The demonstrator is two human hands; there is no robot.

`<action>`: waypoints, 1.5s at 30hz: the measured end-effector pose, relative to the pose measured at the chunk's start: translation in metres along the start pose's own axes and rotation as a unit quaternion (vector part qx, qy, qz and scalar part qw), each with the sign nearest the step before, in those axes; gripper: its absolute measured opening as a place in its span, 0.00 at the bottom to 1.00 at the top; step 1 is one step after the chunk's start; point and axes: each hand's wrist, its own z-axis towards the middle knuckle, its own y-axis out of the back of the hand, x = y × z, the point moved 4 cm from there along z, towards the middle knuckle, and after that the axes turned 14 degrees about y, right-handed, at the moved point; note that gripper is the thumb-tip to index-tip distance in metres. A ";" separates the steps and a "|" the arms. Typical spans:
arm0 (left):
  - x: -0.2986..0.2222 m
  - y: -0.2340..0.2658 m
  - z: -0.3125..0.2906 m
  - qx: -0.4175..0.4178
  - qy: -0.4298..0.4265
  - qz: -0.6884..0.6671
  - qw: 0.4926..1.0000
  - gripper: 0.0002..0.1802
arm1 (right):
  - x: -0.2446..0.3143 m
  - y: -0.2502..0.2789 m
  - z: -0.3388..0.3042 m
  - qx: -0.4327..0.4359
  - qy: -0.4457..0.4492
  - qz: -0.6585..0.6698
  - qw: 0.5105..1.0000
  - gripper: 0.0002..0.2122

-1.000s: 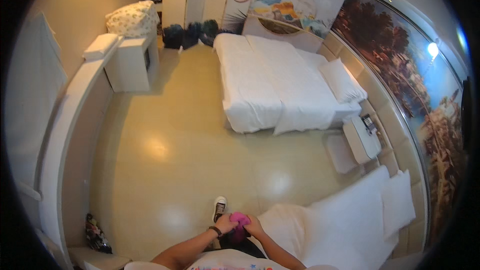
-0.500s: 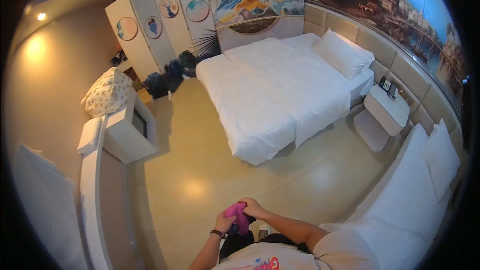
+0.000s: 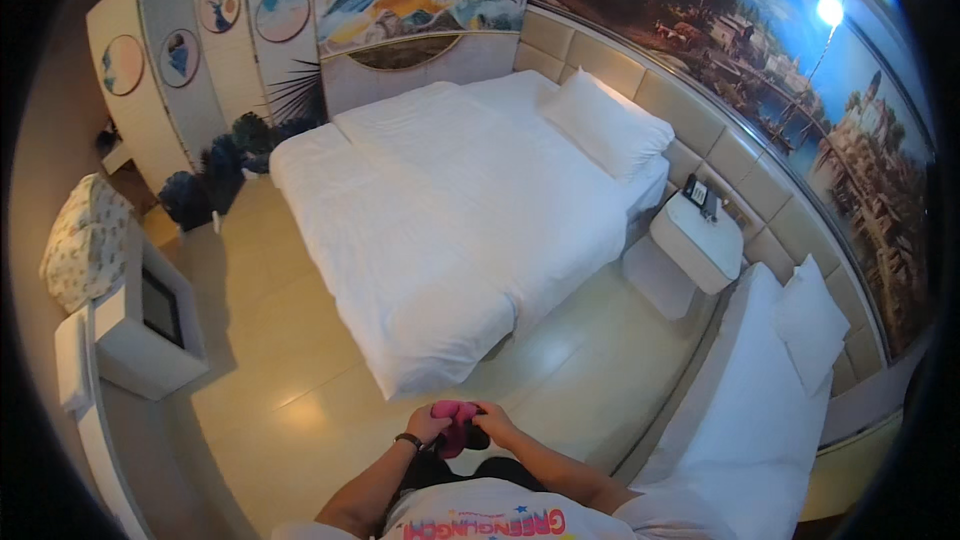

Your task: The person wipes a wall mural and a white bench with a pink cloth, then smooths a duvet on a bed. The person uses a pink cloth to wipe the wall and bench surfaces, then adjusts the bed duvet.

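Note:
In front of my body, low in the view, both hands hold a small bunched pink and black cloth item (image 3: 455, 432); its exact kind does not show. My left hand (image 3: 426, 424), with a dark band on the wrist, grips its left side. My right hand (image 3: 494, 424) is closed on the right side, where a dark part hangs below the fingers. Beyond the hands, apart from them, is the near corner of a bed (image 3: 430, 210) with a white cover.
A second white bed (image 3: 745, 420) lies close on my right. Between the beds stands a white nightstand (image 3: 690, 245) with a phone (image 3: 698, 195). At left, a white cabinet (image 3: 130, 340) carries a patterned bundle (image 3: 85, 245). Floor (image 3: 290, 380) surrounds the bed's foot.
My view has turned to the right, and the big bed appears nearer and further left. Both hands keep hold of the cloth item, now more bunched between them.

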 end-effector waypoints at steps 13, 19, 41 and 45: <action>-0.114 -0.004 0.189 0.078 -0.019 0.117 0.990 0.28 | -0.018 0.141 0.187 -0.203 -0.104 0.220 0.948 0.12; -0.101 -0.007 0.254 -0.017 0.127 0.045 0.991 0.33 | -0.040 0.230 0.296 -0.194 -0.079 -0.176 0.962 0.35; -0.272 -0.106 0.442 0.173 0.285 -0.526 0.782 0.19 | 0.042 0.301 0.388 -0.059 0.103 -0.005 0.993 0.10; -0.337 -0.054 0.413 0.128 0.160 -0.500 0.841 0.16 | 0.146 0.269 0.394 0.057 0.147 -0.010 0.987 0.14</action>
